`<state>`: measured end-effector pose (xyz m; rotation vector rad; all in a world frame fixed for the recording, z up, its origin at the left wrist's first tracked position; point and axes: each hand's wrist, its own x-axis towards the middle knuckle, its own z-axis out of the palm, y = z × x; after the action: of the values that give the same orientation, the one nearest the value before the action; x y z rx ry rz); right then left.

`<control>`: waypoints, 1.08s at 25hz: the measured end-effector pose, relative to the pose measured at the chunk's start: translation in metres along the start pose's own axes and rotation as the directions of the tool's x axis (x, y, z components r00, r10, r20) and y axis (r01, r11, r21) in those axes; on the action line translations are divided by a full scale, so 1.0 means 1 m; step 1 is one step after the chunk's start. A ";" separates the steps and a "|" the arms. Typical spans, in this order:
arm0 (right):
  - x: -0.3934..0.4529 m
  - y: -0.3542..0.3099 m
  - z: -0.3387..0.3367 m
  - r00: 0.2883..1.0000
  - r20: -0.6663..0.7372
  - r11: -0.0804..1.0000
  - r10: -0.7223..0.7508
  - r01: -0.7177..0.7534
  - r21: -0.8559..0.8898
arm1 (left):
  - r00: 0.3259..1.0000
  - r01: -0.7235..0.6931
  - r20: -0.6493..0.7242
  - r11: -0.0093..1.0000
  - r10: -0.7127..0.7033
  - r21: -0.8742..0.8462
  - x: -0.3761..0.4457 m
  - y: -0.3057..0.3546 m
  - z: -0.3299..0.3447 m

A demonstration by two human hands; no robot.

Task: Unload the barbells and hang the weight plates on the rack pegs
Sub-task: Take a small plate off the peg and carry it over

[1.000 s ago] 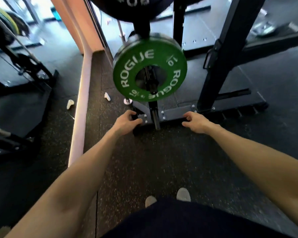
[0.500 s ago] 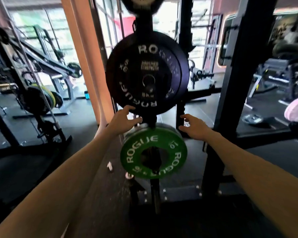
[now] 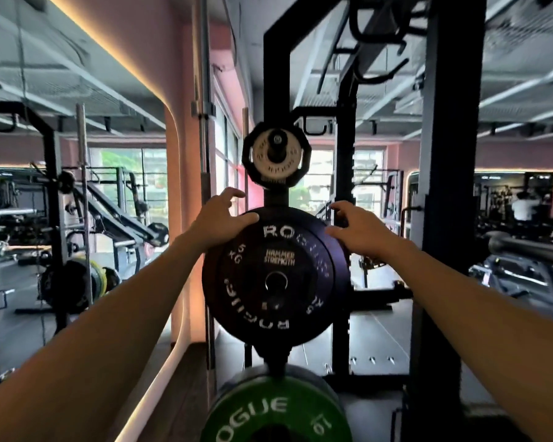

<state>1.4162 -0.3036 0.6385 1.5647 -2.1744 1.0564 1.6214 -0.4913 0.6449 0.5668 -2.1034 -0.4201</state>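
Note:
A black 5 kg Rogue plate (image 3: 278,301) hangs on a peg of the rack's storage post (image 3: 276,198), straight ahead. My left hand (image 3: 219,220) is at its upper left rim, thumb lying across the plate's edge and fingers spread. At the upper right rim is my right hand (image 3: 355,229), fingers loosely bent. Neither hand grips anything. Above hangs a small black and white plate (image 3: 276,154). Below hangs a green 10 kg Rogue plate (image 3: 268,409), cut off by the frame's bottom.
A thick black rack upright (image 3: 441,218) stands close on the right. Upright barbells (image 3: 204,122) stand against the pink wall at left. More racks and loaded plates (image 3: 74,282) fill the left background. A person (image 3: 521,207) stands far right.
My view has swung up from the floor to the storage post. Both empty hands rose from the rack's base past the green plate to the black plate's top rim.

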 end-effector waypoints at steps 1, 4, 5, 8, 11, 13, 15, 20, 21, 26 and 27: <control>0.009 -0.006 -0.010 1.000 -0.014 1.000 -0.023 0.023 -0.017 | 1.000 -0.016 -0.018 1.000 0.016 0.005 0.010 0.009 -0.006; 0.036 -0.019 -0.035 0.997 -0.048 0.997 -0.068 0.066 -0.037 | 0.997 -0.047 -0.061 0.999 0.048 0.015 0.037 0.032 -0.023; 0.045 -0.022 -0.041 0.996 -0.060 0.997 -0.070 0.068 -0.031 | 0.996 -0.055 -0.069 0.998 0.057 0.026 0.046 0.036 -0.026; 0.075 -0.027 -0.049 0.993 -0.083 0.996 -0.081 0.079 -0.028 | 0.991 -0.073 -0.105 0.993 0.082 0.087 0.074 0.043 -0.033; 0.110 -0.022 -0.044 0.991 -0.105 0.996 -0.088 0.084 -0.044 | 0.984 -0.070 -0.156 0.989 0.090 0.127 0.106 0.037 -0.030; 0.131 -0.018 -0.035 0.990 -0.110 0.996 -0.087 0.083 -0.040 | 0.982 -0.061 -0.165 0.986 0.087 0.154 0.131 0.024 -0.022; 0.151 -0.013 -0.025 0.991 -0.108 0.997 -0.075 0.072 -0.034 | 0.987 -0.048 -0.142 0.980 0.077 0.194 0.150 0.011 -0.011; 0.212 0.002 0.002 0.985 -0.147 0.994 -0.092 0.082 -0.072 | 0.987 -0.091 -0.106 0.967 0.119 0.237 0.204 -0.010 0.018; 0.222 0.004 0.006 0.984 -0.150 0.994 -0.092 0.082 -0.070 | 0.986 -0.101 -0.104 0.964 0.130 0.247 0.215 -0.013 0.023; 0.260 0.010 0.016 0.983 -0.156 0.992 -0.095 0.081 -0.094 | 0.990 -0.072 -0.104 0.967 0.100 0.243 0.254 -0.025 0.040; 0.263 0.008 0.018 0.983 -0.160 0.993 -0.091 0.078 -0.087 | 0.990 -0.060 -0.113 0.969 0.090 0.241 0.256 -0.025 0.041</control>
<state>1.3111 -0.5014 0.7774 1.4664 -1.9988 1.0197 1.4656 -0.6468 0.7834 0.6315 -2.0616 -0.0873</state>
